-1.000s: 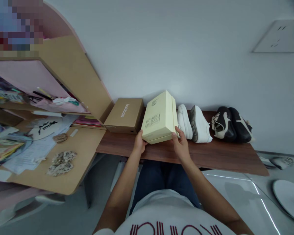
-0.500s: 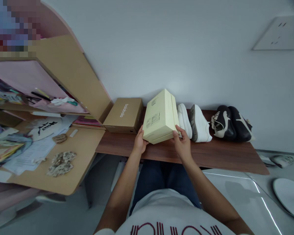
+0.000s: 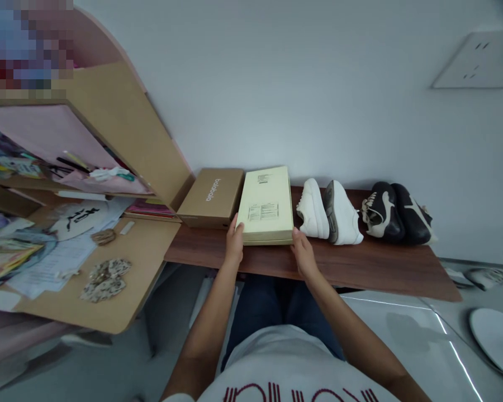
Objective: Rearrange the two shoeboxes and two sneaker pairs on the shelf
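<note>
A pale yellow shoebox point(image 3: 265, 204) with printed labels on top lies flat on the dark wooden bench point(image 3: 360, 273). My left hand point(image 3: 235, 243) grips its near left corner, and my right hand point(image 3: 303, 251) holds the near right corner. Close against the box's left side is a brown cardboard box point(image 3: 213, 195) marked "balabala". To its right, a pair of white sneakers point(image 3: 312, 209) rests on the bench, a small gap away from the yellow box.
Black-and-white shoes point(image 3: 388, 215) stand farther right on the bench. At left is a desk point(image 3: 151, 245) with papers, a patterned scrunchie point(image 3: 106, 279) and shelves. The wall point(image 3: 318, 100) rises behind the bench. A round white object point(image 3: 497, 340) is on the floor at right.
The yellow shoebox has gone from tilted to lying level and has turned square to the bench, beside the brown box. Both hands have moved with it, and more of the white sneakers shows.
</note>
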Motion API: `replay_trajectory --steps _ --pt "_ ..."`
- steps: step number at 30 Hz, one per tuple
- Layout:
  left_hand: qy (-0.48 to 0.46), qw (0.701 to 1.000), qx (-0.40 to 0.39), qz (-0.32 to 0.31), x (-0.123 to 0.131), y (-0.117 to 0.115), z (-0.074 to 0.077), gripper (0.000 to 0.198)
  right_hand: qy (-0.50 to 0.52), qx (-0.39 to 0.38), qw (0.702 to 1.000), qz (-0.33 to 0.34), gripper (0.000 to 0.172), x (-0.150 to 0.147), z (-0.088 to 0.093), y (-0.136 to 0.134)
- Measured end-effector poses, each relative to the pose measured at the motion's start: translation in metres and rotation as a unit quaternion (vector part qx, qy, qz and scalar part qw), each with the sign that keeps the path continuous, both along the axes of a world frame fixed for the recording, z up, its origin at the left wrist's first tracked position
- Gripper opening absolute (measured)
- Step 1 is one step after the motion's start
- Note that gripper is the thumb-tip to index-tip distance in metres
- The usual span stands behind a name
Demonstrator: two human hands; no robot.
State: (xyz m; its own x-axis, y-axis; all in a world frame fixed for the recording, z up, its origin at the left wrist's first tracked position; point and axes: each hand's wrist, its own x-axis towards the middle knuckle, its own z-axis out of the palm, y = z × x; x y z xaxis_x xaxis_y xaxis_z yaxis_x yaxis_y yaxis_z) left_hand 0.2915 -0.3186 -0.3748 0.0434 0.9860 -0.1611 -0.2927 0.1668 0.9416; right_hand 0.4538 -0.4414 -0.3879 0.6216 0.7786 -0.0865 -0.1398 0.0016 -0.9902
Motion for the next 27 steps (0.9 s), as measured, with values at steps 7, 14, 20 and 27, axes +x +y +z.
replay_trajectory --steps 7,14,20,27 --pt "0.025 0.998 0.043 -0.027 0.000 0.003 -0.005 0.047 -0.035 -0.052 0.998 -0.016 0.070 -0.005 -0.002 0.005" --pt "0.035 0.999 0.029 -0.024 -0.002 0.001 -0.007 0.050 -0.035 -0.086 0.996 -0.003 0.071 0.000 -0.003 0.007" --pt "0.038 0.998 -0.052 -0.021 -0.026 -0.008 -0.011 0.051 -0.026 -0.113 0.993 -0.018 0.082 0.009 0.007 0.001" --pt "0.065 0.995 -0.067 -0.041 -0.042 -0.015 0.002 0.055 -0.031 -0.084 0.996 -0.016 0.077 0.011 0.021 -0.004"
